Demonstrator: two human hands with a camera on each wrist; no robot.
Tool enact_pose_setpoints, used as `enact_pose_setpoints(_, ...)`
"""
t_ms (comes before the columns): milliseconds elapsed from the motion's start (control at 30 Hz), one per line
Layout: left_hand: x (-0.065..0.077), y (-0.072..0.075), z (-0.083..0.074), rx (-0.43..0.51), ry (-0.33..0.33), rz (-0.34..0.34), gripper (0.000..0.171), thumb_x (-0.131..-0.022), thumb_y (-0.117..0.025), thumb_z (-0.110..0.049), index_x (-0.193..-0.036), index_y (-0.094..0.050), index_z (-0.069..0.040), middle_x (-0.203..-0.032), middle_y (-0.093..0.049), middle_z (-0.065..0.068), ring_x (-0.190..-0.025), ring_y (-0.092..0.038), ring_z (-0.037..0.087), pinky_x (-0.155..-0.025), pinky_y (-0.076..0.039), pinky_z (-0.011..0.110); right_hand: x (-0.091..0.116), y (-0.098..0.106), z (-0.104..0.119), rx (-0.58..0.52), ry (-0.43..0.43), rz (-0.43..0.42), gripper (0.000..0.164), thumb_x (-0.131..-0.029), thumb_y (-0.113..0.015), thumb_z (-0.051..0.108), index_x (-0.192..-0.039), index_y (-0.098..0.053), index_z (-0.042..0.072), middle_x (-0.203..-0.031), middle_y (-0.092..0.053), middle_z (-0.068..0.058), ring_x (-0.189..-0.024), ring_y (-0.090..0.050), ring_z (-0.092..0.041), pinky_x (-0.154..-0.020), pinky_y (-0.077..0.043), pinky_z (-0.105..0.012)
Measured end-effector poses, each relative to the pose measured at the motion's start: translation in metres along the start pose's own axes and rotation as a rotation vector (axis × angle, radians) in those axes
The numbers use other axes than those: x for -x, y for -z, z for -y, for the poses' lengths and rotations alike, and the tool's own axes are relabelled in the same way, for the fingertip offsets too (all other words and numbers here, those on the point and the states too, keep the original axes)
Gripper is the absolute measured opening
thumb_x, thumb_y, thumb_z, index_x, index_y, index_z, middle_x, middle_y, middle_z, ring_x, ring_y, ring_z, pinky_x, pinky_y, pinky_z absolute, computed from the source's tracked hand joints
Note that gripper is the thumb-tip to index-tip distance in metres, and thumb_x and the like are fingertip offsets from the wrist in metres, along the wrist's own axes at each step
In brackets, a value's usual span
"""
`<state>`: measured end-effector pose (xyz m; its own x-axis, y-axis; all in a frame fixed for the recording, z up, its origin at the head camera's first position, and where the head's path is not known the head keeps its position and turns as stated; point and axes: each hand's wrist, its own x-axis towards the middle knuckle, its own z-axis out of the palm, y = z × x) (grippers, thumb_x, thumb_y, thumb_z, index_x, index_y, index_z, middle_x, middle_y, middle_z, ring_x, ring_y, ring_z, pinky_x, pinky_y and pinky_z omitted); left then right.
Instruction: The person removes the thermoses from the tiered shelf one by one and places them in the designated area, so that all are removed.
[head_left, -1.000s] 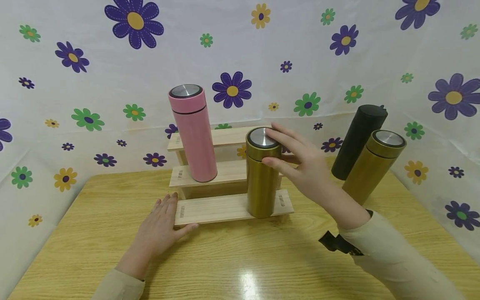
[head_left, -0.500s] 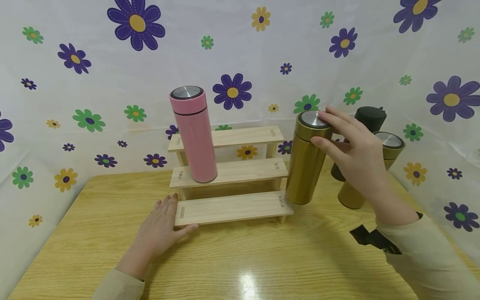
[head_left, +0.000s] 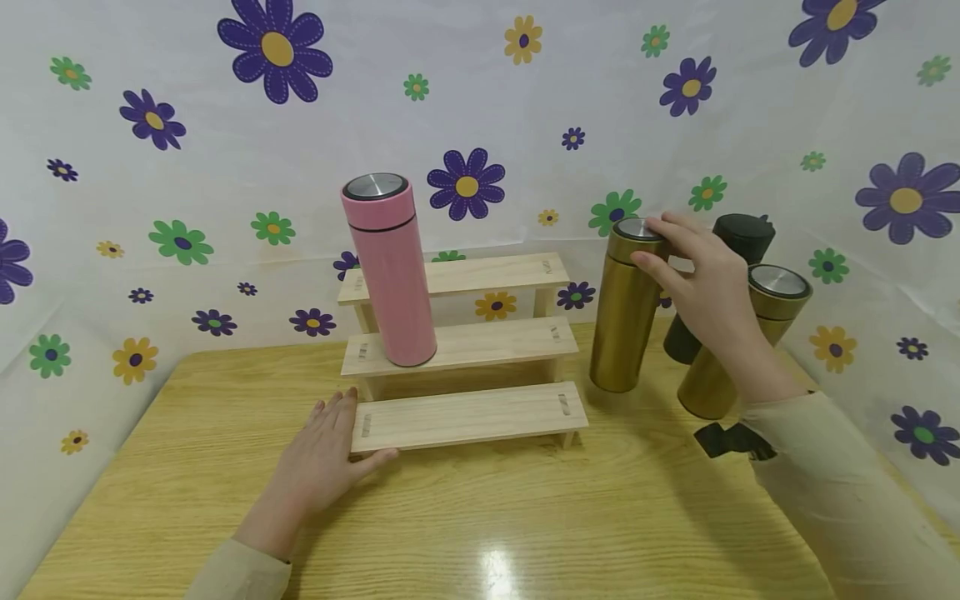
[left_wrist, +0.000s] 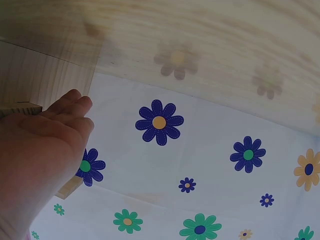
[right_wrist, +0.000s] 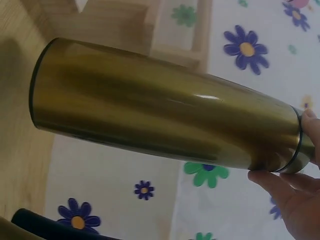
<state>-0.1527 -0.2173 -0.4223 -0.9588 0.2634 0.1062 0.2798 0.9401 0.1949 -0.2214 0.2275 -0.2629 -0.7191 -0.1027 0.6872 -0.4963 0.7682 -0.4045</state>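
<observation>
My right hand (head_left: 708, 283) grips a gold thermos (head_left: 622, 333) near its silver-topped lid, thumb on one side and fingers on the other. That thermos is almost upright, just right of a three-step wooden stand (head_left: 465, 417); its whole length shows in the right wrist view, with my fingers (right_wrist: 280, 187) near the lid seam. On the stand's middle step stands a pink thermos (head_left: 393, 283), towards the left end. My left hand (head_left: 318, 458) rests with straight fingers against the left end of the lowest step, thumb along the front edge; the left wrist view shows it beside the wood.
Behind my right hand, a black bottle (head_left: 742, 233) and a second gold thermos (head_left: 708, 387) stand on the wooden table (head_left: 465, 525) at the right, partly covered by the hand and forearm. A flower-printed white cloth (head_left: 480, 108) hangs behind and at the sides.
The gold thermos left the lowest step and travelled right with my right hand, tilting midway, then straightening and shifting slightly back. My left hand kept its place on the stand.
</observation>
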Motion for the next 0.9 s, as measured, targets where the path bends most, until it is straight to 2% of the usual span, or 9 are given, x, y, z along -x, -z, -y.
enact_pose_setpoints(67, 0.000, 0.000, 0.000, 0.000, 0.000, 0.001, 0.112, -0.081, -0.043, -0.078, -0.147, -0.019, 0.010, -0.152, -0.024, 0.025, -0.140, -0.022, 0.039, -0.117, -0.013, 0.050, -0.003, -0.007, -0.008, -0.017, -0.043, 0.016, 0.047, -0.091, -0.066, 0.028, -0.134, -0.057, 0.012, -0.141, -0.049, -0.007, -0.120, -0.054, -0.031, -0.091, -0.051, -0.048)
enact_pose_setpoints(133, 0.000, -0.001, 0.000, 0.000, -0.001, 0.001, 0.112, -0.081, -0.042, -0.079, -0.147, -0.019, 0.010, -0.152, -0.025, 0.025, -0.140, -0.022, 0.039, -0.117, -0.013, 0.049, -0.006, -0.014, -0.015, -0.031, -0.072, 0.014, 0.048, -0.091, -0.066, 0.028, -0.134, -0.057, 0.010, -0.141, -0.049, -0.009, -0.121, -0.053, -0.031, -0.093, -0.049, -0.050)
enact_pose_setpoints(333, 0.000, 0.000, 0.000, 0.005, -0.004, -0.002, 0.112, -0.081, -0.043, -0.078, -0.147, -0.020, 0.010, -0.151, -0.025, 0.026, -0.140, -0.022, 0.039, -0.117, -0.013, 0.049, -0.015, -0.032, -0.031, -0.075, -0.148, -0.023, 0.048, -0.091, -0.064, 0.030, -0.134, -0.057, 0.010, -0.143, -0.046, -0.013, -0.131, -0.042, -0.025, -0.096, -0.047, -0.046)
enact_pose_setpoints(567, 0.000, 0.000, 0.000, 0.002, -0.001, 0.000, 0.112, -0.081, -0.043, -0.078, -0.147, -0.020, 0.010, -0.151, -0.026, 0.026, -0.140, -0.022, 0.038, -0.117, -0.013, 0.049, -0.018, -0.056, -0.050, -0.118, -0.177, -0.087, 0.049, -0.090, -0.064, 0.032, -0.133, -0.058, 0.010, -0.143, -0.045, -0.014, -0.128, -0.046, -0.024, -0.096, -0.047, -0.032)
enact_pose_setpoints(767, -0.001, -0.001, -0.001, 0.016, -0.010, -0.010, 0.112, -0.081, -0.045, -0.077, -0.147, -0.020, 0.010, -0.150, -0.027, 0.026, -0.140, -0.023, 0.039, -0.117, -0.014, 0.050, -0.016, -0.064, -0.054, -0.116, -0.203, -0.079, 0.049, -0.092, -0.061, 0.034, -0.135, -0.056, 0.010, -0.145, -0.043, -0.013, -0.127, -0.047, -0.028, -0.098, -0.047, -0.040)
enact_pose_setpoints(900, -0.002, -0.002, 0.000, 0.009, -0.003, -0.011, 0.113, -0.081, -0.043, -0.078, -0.147, -0.019, 0.009, -0.151, -0.026, 0.025, -0.140, -0.023, 0.038, -0.117, -0.014, 0.049, -0.015, -0.066, -0.056, -0.083, -0.187, -0.067, 0.049, -0.094, -0.059, 0.035, -0.137, -0.054, 0.010, -0.146, -0.041, -0.014, -0.126, -0.048, -0.031, -0.098, -0.047, -0.046)
